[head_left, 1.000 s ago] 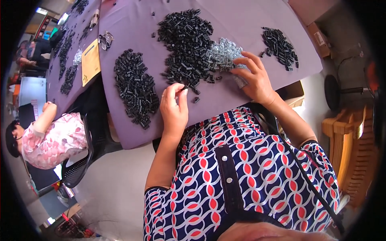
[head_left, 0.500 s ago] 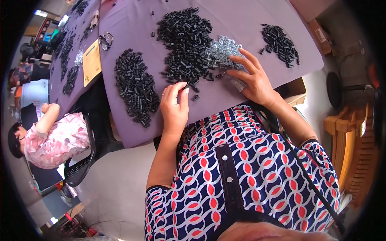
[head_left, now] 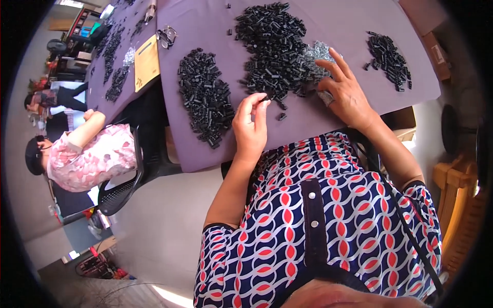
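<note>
My left hand [head_left: 251, 126] is pinched at the fingertips on a small black cylindrical piece, mostly hidden by the fingers. Just beyond it lies the near end of a large heap of black cylindrical pieces [head_left: 269, 46]. My right hand [head_left: 349, 95] reaches over a pile of small clear, glittery pieces [head_left: 314, 55], its index finger stretched and its other fingers bent. A clump of similar clear pieces [head_left: 326, 97] shows beneath its thumb, seemingly held in the palm. One loose black piece [head_left: 282, 117] lies between my hands, nearer the left.
A long heap of black pieces [head_left: 205, 97] lies left, a smaller one [head_left: 389, 61] right, all on the purple tablecloth [head_left: 339, 20]. Eyeglasses [head_left: 167, 36] and a yellow envelope [head_left: 147, 64] lie far left. A person in a pink top [head_left: 97, 159] sits at the left.
The whole view has shifted, so the table appears farther right. My right hand's fingers have drawn closer together over the clear pile. My left hand keeps its pinch near the black heap.
</note>
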### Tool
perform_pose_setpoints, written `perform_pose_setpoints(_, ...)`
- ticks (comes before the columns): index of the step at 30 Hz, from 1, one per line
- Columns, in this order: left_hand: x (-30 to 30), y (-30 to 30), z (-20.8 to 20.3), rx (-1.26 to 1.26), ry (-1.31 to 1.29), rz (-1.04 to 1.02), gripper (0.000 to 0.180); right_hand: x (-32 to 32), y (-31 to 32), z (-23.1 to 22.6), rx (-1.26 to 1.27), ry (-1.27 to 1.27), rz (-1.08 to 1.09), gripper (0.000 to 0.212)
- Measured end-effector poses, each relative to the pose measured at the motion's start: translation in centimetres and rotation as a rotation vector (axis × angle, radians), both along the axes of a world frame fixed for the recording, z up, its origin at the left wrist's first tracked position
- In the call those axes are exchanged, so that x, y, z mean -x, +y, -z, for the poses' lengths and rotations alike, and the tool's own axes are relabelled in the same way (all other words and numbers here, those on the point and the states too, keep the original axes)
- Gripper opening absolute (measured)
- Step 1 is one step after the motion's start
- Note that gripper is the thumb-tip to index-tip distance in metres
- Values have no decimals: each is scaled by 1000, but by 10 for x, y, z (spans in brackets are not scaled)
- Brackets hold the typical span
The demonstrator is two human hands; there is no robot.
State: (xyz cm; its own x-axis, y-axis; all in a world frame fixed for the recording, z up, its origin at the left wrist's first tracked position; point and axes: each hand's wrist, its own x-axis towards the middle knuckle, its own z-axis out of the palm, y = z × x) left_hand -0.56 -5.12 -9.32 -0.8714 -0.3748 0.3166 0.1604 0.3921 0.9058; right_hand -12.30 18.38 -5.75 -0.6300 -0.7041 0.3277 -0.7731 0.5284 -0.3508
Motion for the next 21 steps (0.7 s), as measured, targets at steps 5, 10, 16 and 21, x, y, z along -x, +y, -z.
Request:
perform_pose_setpoints(5,-4,6,-5,18,1,39,14,-5,5,-7,14,26,10,30)
perform_pose_setpoints(10,-11,31,-20,-260,-108,167,18,-18,-10,-35,295,-487,-251,31)
perform_pose_setpoints(16,-9,38,-23,-244,-110,217,18,-27,-25,-31,311,-610,-244,24)
perform_pose_setpoints(21,-9,41,-28,-303,-160,249,16,-24,-21,-28,410,-815,-212,17)
